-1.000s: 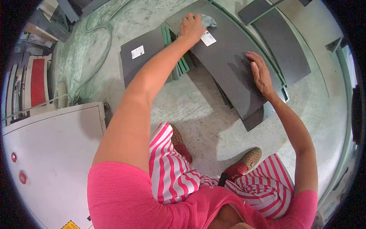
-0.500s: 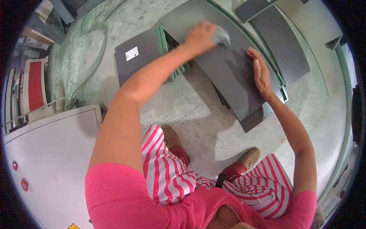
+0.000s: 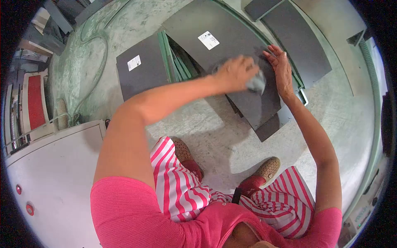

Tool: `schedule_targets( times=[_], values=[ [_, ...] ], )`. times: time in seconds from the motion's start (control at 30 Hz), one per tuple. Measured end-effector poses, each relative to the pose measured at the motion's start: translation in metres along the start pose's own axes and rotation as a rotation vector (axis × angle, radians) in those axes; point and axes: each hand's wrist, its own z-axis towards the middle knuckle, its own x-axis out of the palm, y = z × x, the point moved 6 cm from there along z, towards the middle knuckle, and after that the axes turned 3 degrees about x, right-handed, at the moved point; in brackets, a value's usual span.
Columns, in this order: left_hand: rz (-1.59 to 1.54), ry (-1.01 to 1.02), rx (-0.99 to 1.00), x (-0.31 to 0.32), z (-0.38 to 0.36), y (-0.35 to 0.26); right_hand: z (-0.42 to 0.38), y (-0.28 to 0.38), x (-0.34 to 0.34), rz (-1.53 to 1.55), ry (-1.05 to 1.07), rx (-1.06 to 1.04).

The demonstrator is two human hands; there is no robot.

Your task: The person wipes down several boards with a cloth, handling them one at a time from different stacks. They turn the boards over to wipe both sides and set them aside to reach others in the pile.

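A large dark grey panel (image 3: 256, 108) lies on top of a stack of similar panels, with a white label (image 3: 209, 40) on its upper part. My left hand (image 3: 239, 74), smeared by motion, is closed on a pale grey-blue cloth (image 3: 257, 82) over the panel's face. Along the panel's right edge, my right hand (image 3: 281, 68) lies with its fingers stretched out and apart, holding nothing. Part of the cloth is hidden under my left fingers.
A second stack of dark panels (image 3: 142, 70) with green edges and a label stands at left. Another dark panel (image 3: 297, 39) lies at right. A white cabinet (image 3: 58, 165) with red buttons is close on my left. A hose (image 3: 103, 58) runs across the floor.
My left hand has moved down and to the right with the cloth, uncovering the white label on the panel. My right hand stays at the edge, fingers more spread.
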Motion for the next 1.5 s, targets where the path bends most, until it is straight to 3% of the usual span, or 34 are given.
schedule_targets(
  times=[0.07, 0.17, 0.2, 0.27, 0.33, 0.5, 0.6, 0.67, 0.83, 0.87, 0.93, 1.03, 1.23, 1.37, 1.5],
  values=[
    [-0.211, -0.036, 0.329, -0.005, -0.022, -0.027, 0.001, 0.0, -0.001, -0.001, -0.014, 0.012],
    [-0.197, -0.175, 0.382, -0.005, -0.01, 0.01, 0.001, -0.001, -0.001, -0.02, 0.002, -0.001],
    [-0.179, -0.188, 0.311, -0.007, 0.003, 0.037, 0.001, -0.003, -0.002, -0.022, 0.001, 0.0],
    [-0.032, -0.171, -0.1, -0.009, 0.031, 0.095, 0.004, -0.009, -0.004, -0.039, -0.005, 0.011],
    [0.108, -0.294, -0.454, -0.012, 0.044, 0.144, 0.001, -0.005, -0.004, -0.069, 0.021, 0.023],
    [0.172, -0.333, -0.543, 0.01, 0.072, 0.137, -0.012, -0.004, 0.011, -0.349, 0.15, -0.069],
    [0.086, -0.294, -0.285, 0.022, 0.078, 0.075, -0.054, 0.008, 0.04, -0.594, 0.273, -0.232],
    [-0.012, -0.207, -0.175, 0.022, 0.075, 0.029, -0.085, 0.011, 0.064, -0.713, 0.528, -0.407],
    [-0.196, -0.13, 0.233, 0.025, 0.054, -0.067, -0.124, 0.016, 0.09, -0.69, 0.745, -0.293],
    [-0.191, -0.133, 0.227, 0.024, 0.049, -0.072, -0.131, 0.016, 0.095, -0.685, 0.802, -0.276],
    [-0.273, 0.006, 0.43, 0.027, 0.041, -0.09, -0.138, 0.021, 0.103, -0.68, 0.867, -0.319],
    [-0.253, -0.099, 0.47, 0.023, 0.047, -0.065, -0.135, 0.033, 0.114, -0.646, 0.838, -0.473],
    [-0.194, -0.14, 0.34, 0.023, 0.062, -0.031, -0.118, 0.032, 0.104, -0.751, 0.73, -0.474],
    [-0.226, -0.1, 0.368, 0.032, 0.04, -0.05, -0.12, 0.023, 0.091, -0.779, 0.71, -0.436],
    [-0.268, -0.053, 0.473, 0.031, 0.014, -0.071, -0.138, 0.011, 0.092, -0.76, 0.83, -0.401]
  ],
)
